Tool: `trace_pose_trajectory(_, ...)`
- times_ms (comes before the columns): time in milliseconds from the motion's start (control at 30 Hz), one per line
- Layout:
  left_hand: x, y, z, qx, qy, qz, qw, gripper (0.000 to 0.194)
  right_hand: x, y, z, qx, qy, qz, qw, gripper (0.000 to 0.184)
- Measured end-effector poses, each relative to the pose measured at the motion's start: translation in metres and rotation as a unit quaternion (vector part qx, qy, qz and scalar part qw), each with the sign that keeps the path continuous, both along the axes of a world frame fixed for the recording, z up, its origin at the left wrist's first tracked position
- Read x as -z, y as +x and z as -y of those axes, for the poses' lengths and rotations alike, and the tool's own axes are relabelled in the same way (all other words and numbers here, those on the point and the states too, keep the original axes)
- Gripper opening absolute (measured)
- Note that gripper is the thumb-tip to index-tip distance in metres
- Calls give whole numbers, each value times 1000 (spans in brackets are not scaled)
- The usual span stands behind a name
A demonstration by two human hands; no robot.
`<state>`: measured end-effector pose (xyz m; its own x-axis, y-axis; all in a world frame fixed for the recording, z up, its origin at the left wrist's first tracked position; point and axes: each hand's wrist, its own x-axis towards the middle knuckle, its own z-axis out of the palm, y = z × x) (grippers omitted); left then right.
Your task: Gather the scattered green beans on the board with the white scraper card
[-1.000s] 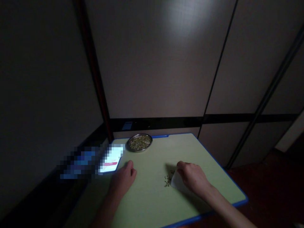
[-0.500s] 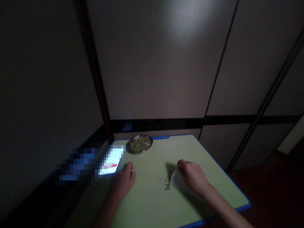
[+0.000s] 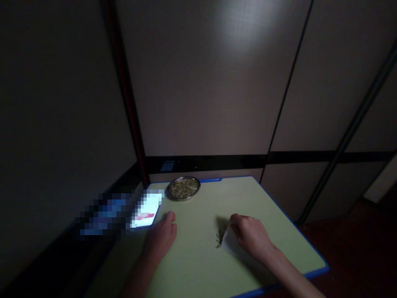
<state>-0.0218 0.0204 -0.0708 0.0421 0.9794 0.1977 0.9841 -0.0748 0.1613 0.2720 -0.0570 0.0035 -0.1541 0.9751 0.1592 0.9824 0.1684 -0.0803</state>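
My right hand [image 3: 251, 236] is closed on a thin white sheet [image 3: 230, 240], perhaps paper or plastic; much of it is hidden under the fingers. Its lower edge comes down at the tabletop, right beside a small scatter of dark seeds [image 3: 219, 237]. My left hand [image 3: 163, 231] rests on the table near the lit phone, its fingers curled in and nothing seen in them. Farther back stands a round metal plate [image 3: 184, 198] holding many small greenish seeds or grains.
The light green table [image 3: 198, 256] has a blue rim. A lit phone [image 3: 145, 211], partly blurred out, lies at its left edge. Behind the table rises a wardrobe panel [image 3: 204, 91] with a glossy black strip [image 3: 223, 161]. Dark red floor [image 3: 356, 248] shows at right.
My right hand has shifted slightly down and left with the white sheet, and the seeds beside it are grouped a little differently. My left hand has barely moved. The view has tilted slightly.
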Motion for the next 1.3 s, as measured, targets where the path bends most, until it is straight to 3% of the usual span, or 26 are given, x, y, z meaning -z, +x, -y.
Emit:
trace_pose_trajectory(533,2,-3,-2,19,-9,9,1000,13,-9,7,-11,29,25,11,999,18)
trace_pose_trajectory(1300,4,-3,-3,3,0,32,999,17,-12,-36,-27,-31,13,13,999,20)
